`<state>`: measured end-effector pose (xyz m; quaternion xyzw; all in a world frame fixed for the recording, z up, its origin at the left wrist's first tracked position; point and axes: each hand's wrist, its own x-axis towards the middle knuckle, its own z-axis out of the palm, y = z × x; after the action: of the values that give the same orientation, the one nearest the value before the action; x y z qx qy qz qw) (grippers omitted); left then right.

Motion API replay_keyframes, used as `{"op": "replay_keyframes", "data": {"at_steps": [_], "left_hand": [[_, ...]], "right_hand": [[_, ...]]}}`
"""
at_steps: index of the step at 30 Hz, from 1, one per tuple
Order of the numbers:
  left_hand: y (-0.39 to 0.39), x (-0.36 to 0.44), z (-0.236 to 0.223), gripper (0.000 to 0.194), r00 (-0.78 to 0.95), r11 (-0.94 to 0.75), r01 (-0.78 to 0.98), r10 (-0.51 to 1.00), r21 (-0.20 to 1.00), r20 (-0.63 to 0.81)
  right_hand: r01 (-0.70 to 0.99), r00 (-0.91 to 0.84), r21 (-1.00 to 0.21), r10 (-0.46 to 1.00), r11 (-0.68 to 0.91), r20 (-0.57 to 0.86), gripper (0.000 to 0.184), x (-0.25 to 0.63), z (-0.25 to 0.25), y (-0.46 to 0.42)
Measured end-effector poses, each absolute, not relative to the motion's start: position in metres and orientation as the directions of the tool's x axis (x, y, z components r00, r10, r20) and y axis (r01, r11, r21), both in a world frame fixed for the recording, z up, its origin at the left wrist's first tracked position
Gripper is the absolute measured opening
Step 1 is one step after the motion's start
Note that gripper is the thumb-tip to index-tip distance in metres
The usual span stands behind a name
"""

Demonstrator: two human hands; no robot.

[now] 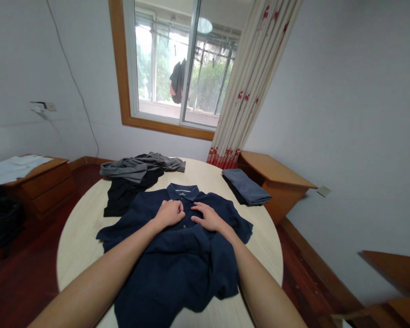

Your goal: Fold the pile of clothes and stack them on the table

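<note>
A navy polo shirt [177, 269] lies on the round pale table [78, 237], its collar toward the window and its buttoned front facing up. The lower part is bunched and folded over nearer to me. On the chest, just left of the button placket, my left hand [171, 212] has its fingers curled in and closed on the cloth. My right hand [207, 217] rests on the other side of the placket, thumb and fingers apart, touching the fabric without gripping it.
Loose grey clothing [136, 167] and a black garment [126, 193] are heaped at the table's back left. Folded blue-grey clothing [248, 187] lies at the right edge, close to a wooden desk [276, 171]. A patterned curtain [249, 91] hangs behind.
</note>
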<state>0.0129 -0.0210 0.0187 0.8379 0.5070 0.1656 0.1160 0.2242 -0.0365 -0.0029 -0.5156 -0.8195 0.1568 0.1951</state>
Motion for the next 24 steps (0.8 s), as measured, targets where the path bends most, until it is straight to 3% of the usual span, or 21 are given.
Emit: {"op": "replay_keyframes", "data": {"at_steps": [24], "left_hand": [[-0.0224, 0.0111, 0.018, 0.01, 0.443, -0.474, 0.806, 0.88, 0.355, 0.169]], "right_hand": [[0.798, -0.393, -0.447, 0.912, 0.404, 0.122, 0.046, 0.222, 0.0027, -0.04]]}}
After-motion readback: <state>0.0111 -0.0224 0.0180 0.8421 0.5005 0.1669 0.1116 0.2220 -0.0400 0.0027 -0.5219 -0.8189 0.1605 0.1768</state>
